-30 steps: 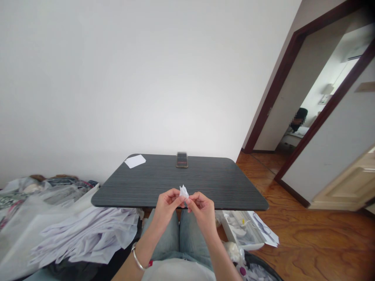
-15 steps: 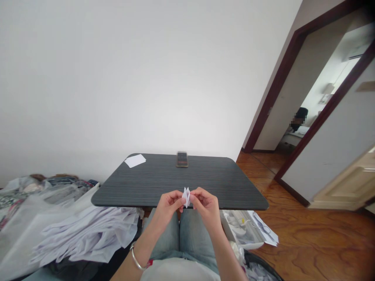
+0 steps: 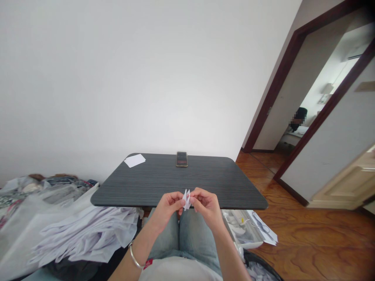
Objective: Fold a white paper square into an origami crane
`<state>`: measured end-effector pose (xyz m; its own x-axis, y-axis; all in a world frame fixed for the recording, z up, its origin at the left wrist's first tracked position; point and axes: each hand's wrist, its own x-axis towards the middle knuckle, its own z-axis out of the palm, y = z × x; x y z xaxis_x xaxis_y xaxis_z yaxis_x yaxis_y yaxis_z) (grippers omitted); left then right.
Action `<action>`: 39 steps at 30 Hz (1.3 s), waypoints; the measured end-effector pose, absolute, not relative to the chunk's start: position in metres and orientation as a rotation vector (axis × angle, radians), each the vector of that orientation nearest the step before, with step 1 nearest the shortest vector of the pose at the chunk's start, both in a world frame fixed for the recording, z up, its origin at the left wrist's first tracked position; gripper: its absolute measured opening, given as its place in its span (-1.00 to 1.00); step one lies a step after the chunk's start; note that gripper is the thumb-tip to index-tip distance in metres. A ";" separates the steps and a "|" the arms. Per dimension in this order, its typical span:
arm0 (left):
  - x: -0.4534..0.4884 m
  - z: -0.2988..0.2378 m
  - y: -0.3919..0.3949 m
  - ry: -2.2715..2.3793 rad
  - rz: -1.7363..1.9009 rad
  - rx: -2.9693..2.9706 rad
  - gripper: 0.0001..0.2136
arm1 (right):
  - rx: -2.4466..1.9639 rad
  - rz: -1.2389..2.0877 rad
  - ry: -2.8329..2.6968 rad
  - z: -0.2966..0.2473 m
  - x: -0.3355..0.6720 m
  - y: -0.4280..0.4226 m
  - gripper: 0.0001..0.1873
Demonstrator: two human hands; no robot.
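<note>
Between my two hands is a small piece of folded white paper, with pointed layers standing upright above the front edge of the dark table. My left hand pinches its left side between thumb and fingers. On the other side, my right hand grips the paper the same way, fingers curled. A few flat white paper sheets lie at the table's back left corner. Propped near the back edge in the middle is a phone.
Left of the table lies a heap of white cloth or bags. An open white box with cables and a dark-rimmed bin are at the lower right. Through the doorway at right, a person is visible in another room.
The folded paper's layers have shifted slightly between my fingers and look narrower at the top. Both hands stay in almost the same place.
</note>
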<state>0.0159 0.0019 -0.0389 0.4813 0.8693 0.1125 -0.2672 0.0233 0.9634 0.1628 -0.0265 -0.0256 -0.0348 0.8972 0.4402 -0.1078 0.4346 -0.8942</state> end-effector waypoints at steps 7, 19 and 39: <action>0.017 -0.033 -0.002 0.578 0.917 1.123 -0.75 | -0.759 1.019 -1.389 -0.022 0.162 -0.031 -0.78; 0.018 -0.033 -0.003 0.525 0.880 1.043 -0.76 | -0.644 1.060 -1.443 -0.033 0.163 -0.024 -0.80; 0.020 -0.032 -0.006 0.564 0.892 1.068 -0.75 | -0.737 0.959 -1.384 -0.025 0.156 -0.034 -0.75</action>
